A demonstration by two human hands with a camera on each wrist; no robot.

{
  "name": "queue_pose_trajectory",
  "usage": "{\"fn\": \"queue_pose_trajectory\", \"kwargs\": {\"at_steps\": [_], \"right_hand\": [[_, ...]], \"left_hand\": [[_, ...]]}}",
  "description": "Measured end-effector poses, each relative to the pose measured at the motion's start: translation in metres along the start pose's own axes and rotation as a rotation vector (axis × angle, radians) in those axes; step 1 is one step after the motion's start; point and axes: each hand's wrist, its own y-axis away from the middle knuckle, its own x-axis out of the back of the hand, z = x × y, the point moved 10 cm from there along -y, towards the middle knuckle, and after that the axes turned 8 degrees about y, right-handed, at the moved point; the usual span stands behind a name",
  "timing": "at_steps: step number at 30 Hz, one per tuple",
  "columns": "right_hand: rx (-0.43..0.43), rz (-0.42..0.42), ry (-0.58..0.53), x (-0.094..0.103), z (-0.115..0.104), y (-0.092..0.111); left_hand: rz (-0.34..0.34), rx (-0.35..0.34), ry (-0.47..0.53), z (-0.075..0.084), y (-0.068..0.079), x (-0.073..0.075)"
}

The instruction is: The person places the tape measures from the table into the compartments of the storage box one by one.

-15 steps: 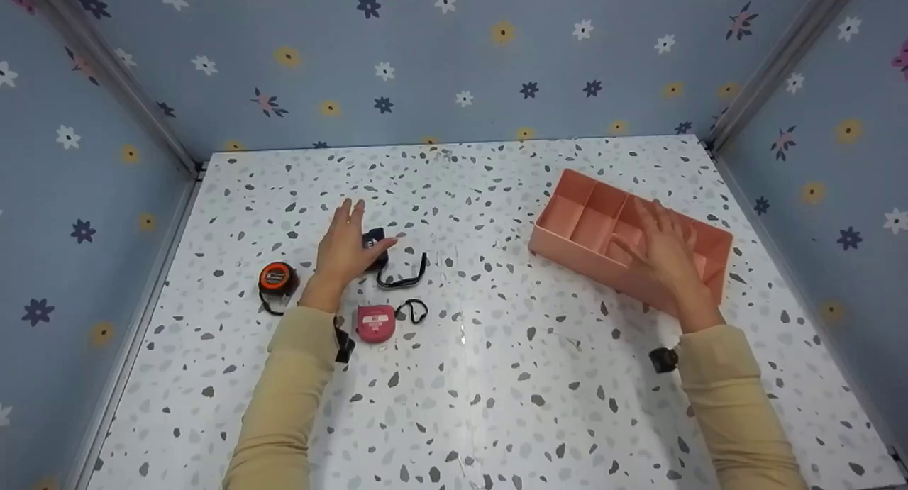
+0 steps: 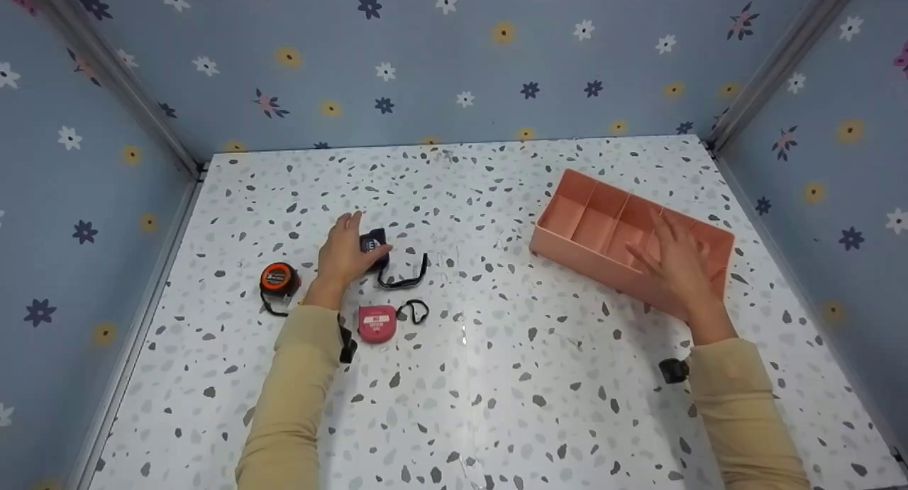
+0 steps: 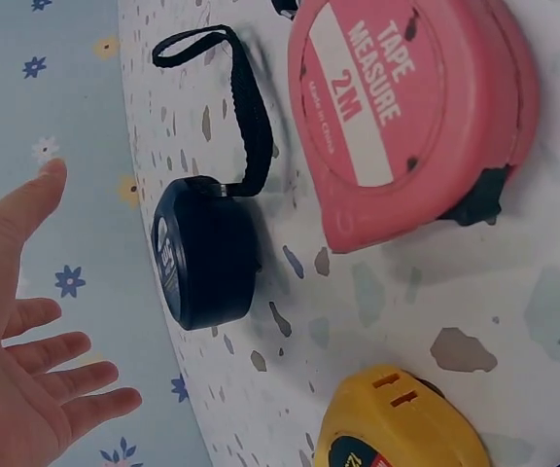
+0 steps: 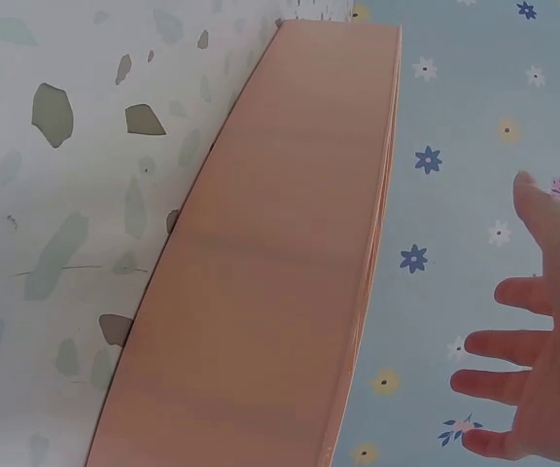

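Note:
My left hand [image 2: 340, 256] is beside and partly over a dark navy tape measure [image 2: 374, 244], its fingers spread. In the left wrist view, a gap shows between that hand and the navy tape measure [image 3: 207, 253]. Nearer to me lies a pink tape measure [image 2: 377, 324] with a black strap. A yellow tape measure [image 3: 397, 428], mostly hidden by my forearm in the head view, sits close by. An orange-and-black tape measure [image 2: 278, 280] is to the left. My right hand [image 2: 682, 263] hovers over the pink divided box [image 2: 603, 266], fingers spread, holding nothing.
The speckled white table [image 2: 482, 376] is bounded by flowered blue panels [image 2: 454, 64] at the back and both sides. Dark wrist devices [image 2: 674, 370] are worn at both cuffs. The box stands at an angle on the right side.
The left hand has drawn slightly back toward me, with its thumb lower over the navy tape measure. The right hand has shifted right and toward me above the box.

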Motion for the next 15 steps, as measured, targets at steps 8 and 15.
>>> {"fn": "queue_pose_trajectory", "kwargs": {"at_steps": [8,15], "right_hand": [[0.025,0.072,-0.049,0.004,0.007,0.012],[-0.039,0.098,-0.069,0.005,0.019,0.022]], "left_hand": [[0.019,0.003,0.027,-0.009,-0.002,-0.006],[0.029,0.03,0.045,-0.018,-0.005,-0.012]]}}
